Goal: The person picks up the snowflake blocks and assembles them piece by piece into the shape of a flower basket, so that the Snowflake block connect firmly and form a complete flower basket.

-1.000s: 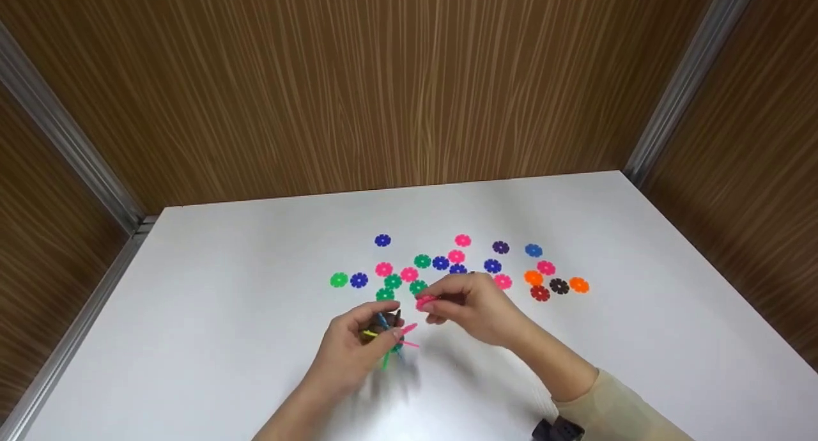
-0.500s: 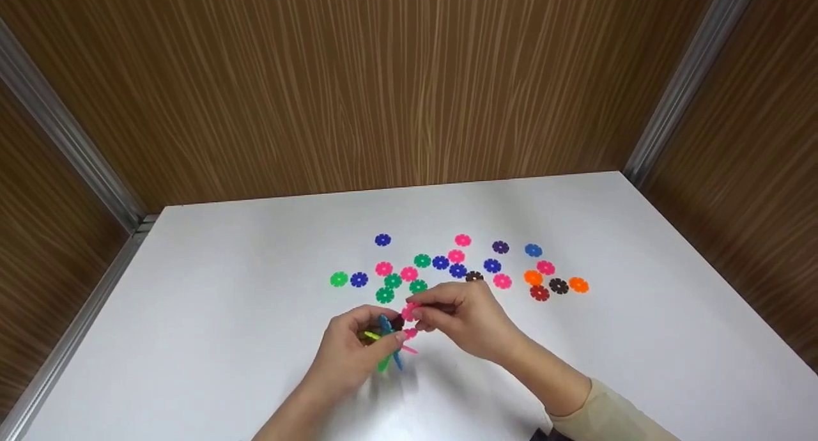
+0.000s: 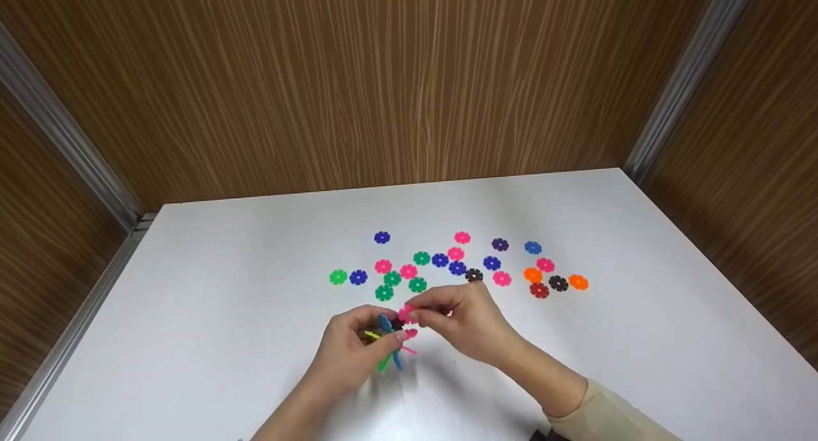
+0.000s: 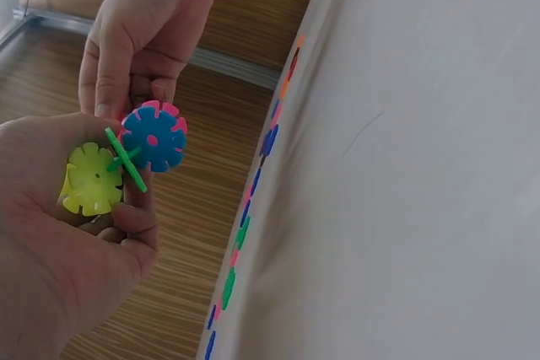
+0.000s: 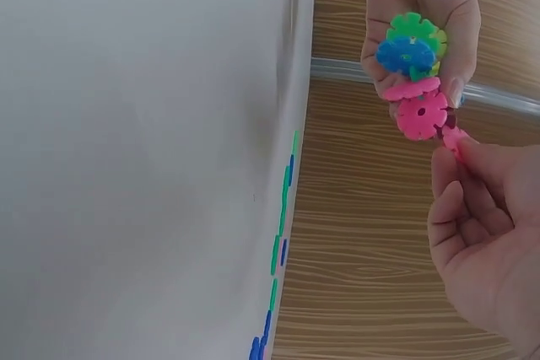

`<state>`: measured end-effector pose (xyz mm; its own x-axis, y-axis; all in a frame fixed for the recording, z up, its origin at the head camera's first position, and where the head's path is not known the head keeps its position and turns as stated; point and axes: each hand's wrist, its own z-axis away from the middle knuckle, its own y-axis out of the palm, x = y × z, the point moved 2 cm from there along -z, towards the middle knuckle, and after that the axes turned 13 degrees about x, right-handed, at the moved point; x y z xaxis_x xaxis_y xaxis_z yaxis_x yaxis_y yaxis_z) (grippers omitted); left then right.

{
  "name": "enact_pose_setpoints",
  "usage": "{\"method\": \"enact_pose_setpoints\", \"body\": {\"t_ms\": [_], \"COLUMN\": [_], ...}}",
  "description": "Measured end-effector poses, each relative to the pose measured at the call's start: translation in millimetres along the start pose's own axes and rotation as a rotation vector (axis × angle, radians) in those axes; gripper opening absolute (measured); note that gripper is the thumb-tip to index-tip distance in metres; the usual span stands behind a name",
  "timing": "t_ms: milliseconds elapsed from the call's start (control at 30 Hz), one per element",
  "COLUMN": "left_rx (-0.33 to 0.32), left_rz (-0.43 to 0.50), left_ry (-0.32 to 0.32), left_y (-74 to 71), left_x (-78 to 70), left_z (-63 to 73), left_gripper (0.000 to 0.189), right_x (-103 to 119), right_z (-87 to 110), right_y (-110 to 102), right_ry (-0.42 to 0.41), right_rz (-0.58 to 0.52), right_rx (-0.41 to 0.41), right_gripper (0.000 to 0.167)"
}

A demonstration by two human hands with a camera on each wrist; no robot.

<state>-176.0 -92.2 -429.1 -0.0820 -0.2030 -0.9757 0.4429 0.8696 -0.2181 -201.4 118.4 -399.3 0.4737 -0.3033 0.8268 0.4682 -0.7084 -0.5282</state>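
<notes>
At the lower middle of the head view, the right hand (image 3: 470, 326) pinches a pink disc (image 3: 406, 314) lying just left of its fingers, against a dark disc (image 3: 399, 324) at the upper right of the joined cluster (image 3: 386, 324). The left hand (image 3: 348, 348) grips that cluster in curled fingers; I cannot tell whether they interlock.

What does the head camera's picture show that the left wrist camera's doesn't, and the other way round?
Only the head view shows the broad faces of the loose slotted discs on the white table, plus the right arm's pale sleeve.

Only the left wrist view shows a yellow disc face-on; from the head it's a thin sliver.

Both show the left hand holding a cluster of joined discs, the right hand close by, and wood-grain panelling.
</notes>
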Motion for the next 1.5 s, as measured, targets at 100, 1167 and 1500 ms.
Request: {"method": "enact_pose_setpoints", "body": {"t_ms": [100, 1167, 1500], "left_rx": [-0.007, 0.006, 0.010], "left_rz": [-0.010, 0.166, 0.186], "left_ry": [0.001, 0.030, 0.031], "left_y": [-0.3, -6.6, -6.5], "left_x": [-1.4, 6.5, 6.2], "left_z": [-0.3, -2.2, -2.9], "left_gripper": [0.025, 0.035, 0.036], "right_x": [1, -93, -96], "right_z": [-0.3, 12.0, 21.1], "right_y": [1, -70, -77], "right_ry": [-0.014, 0.376, 0.447], "right_rz": [0.034, 0.415, 0.367], "right_rx": [0.005, 0.130, 0.163], "right_gripper": [0.015, 0.026, 0.020]}}
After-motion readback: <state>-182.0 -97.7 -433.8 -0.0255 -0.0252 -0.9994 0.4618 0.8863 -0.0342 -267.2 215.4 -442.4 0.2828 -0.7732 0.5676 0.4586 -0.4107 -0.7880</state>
